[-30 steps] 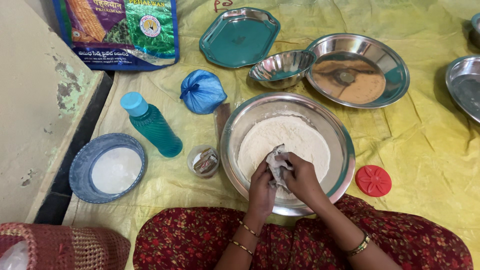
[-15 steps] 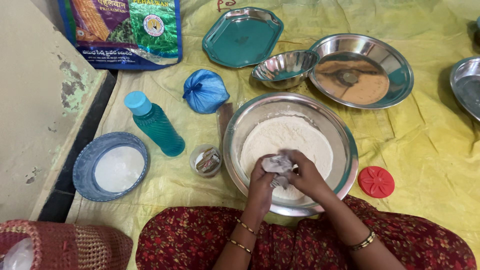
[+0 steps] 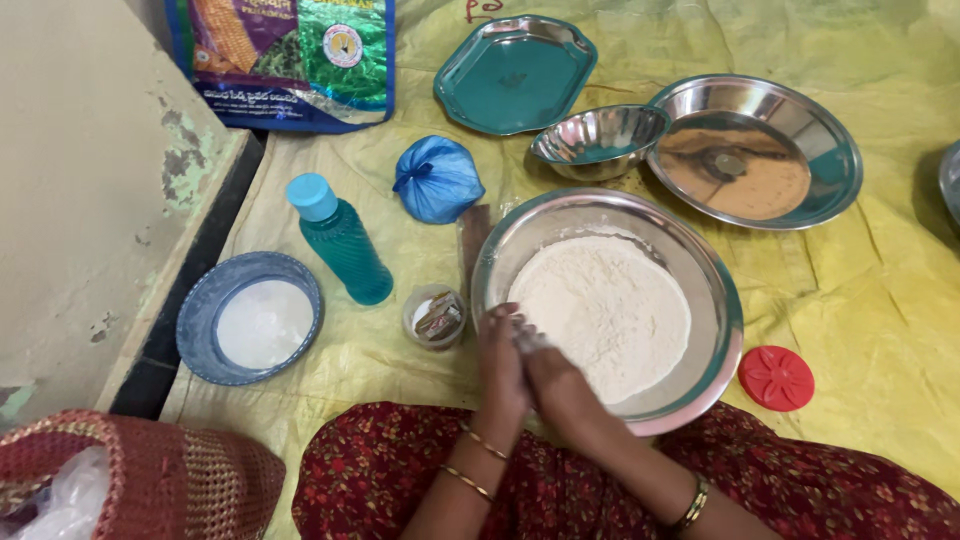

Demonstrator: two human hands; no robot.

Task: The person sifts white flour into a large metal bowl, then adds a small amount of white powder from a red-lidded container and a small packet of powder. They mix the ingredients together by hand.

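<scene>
Left hand: the left hand [image 3: 500,365] is pressed flat against the right, fingers straight, holding nothing I can see.
Right hand: the right hand [image 3: 560,385] is the same, floured.
Flour: the flour [image 3: 600,315] heap lies in the steel bowl [image 3: 720,300], just ahead and right of both hands; the right hand is nearer.

Yellow floor sheet [image 3: 880,300]; perhaps concrete ledge [image 3: 90,180].
</scene>
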